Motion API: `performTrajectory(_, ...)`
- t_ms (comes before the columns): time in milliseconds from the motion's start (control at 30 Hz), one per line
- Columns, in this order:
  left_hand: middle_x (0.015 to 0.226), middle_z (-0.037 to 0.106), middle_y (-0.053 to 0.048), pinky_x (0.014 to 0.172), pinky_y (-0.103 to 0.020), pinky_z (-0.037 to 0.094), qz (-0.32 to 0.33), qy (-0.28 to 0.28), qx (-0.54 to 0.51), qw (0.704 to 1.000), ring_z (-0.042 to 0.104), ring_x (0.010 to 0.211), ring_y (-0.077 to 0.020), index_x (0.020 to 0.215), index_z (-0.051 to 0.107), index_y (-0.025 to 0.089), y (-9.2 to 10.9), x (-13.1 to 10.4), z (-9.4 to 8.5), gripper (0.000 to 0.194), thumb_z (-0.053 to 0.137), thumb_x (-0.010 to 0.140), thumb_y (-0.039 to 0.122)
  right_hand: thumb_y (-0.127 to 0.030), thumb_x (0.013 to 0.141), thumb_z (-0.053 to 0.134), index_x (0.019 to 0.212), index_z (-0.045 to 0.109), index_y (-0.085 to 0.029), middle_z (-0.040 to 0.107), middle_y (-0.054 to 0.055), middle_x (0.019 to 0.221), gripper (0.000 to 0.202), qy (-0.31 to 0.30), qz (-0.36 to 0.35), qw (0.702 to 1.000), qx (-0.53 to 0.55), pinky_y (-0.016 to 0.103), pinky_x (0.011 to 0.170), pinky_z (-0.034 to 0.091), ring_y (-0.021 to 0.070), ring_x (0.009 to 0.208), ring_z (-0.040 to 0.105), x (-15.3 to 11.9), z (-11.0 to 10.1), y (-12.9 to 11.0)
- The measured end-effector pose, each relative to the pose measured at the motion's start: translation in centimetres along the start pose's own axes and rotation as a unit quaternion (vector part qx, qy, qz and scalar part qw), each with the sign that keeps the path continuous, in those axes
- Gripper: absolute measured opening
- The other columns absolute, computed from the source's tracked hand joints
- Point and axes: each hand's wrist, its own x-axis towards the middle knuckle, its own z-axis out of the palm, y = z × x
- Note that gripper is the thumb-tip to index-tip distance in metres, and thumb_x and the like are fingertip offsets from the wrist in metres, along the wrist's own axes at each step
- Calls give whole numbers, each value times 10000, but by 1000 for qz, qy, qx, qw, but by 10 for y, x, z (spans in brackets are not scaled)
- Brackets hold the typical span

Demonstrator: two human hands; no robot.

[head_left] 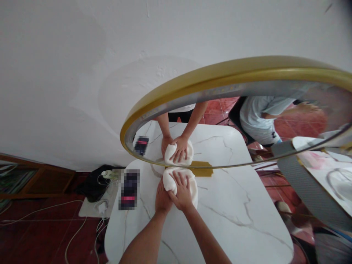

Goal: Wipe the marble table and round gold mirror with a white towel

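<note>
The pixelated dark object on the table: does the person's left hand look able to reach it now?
Probably yes: the left hand is near the pixelated dark object and nothing visible stands between them, though the hand must first leave the white bundle.

Partly seen items
Mirror (220, 115): cut by right edge. White bundle (169, 179): partly covered by right hand (182, 192). Dark object (129, 189): pixelated.
</note>
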Motion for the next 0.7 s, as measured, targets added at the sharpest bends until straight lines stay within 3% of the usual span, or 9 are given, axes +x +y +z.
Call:
performTrajectory(167, 1308, 493, -159, 1005, -534, 376, 10, -9, 12, 1000, 428, 1223, -359, 1336, 403, 143, -7, -4, 10, 537, 457, 802, 151, -354, 871, 391, 1413, 286, -267, 319, -15, 1459, 559, -4, 14, 998, 56, 475, 1125, 88, 220, 1369, 198, 12, 1, -5)
performTrajectory(333, 1406, 374, -165, 1029, -497, 371, 2, -1, -19, 1000, 354, 1290, -327, 1418, 245, 133, 1, 1, -2, 626, 448, 829, 187, -387, 915, 319, 1400, 322, -238, 400, 8, 1414, 508, 4, 7, 994, 105, 440, 1140, 103, 196, 1348, 254, -5, 1, 15)
performTrajectory(467, 1468, 286, -126, 1064, -478, 334, -22, -12, -31, 999, 292, 1336, -275, 1451, 122, 175, 10, 6, -14, 666, 419, 856, 206, -464, 925, 275, 1368, 389, -197, 426, 25, 1395, 530, 18, 64, 985, 161, 399, 1147, 118, 197, 1329, 296, -16, 6, 34)
performTrajectory(700, 1474, 279, -133, 1087, -468, 297, -22, -26, -16, 999, 263, 1352, -265, 1452, 114, 156, 12, 7, -16, 661, 406, 859, 180, -488, 924, 211, 1301, 491, -159, 490, 57, 1339, 573, 18, 129, 976, 173, 397, 1102, 237, 240, 1307, 339, 6, 13, 38)
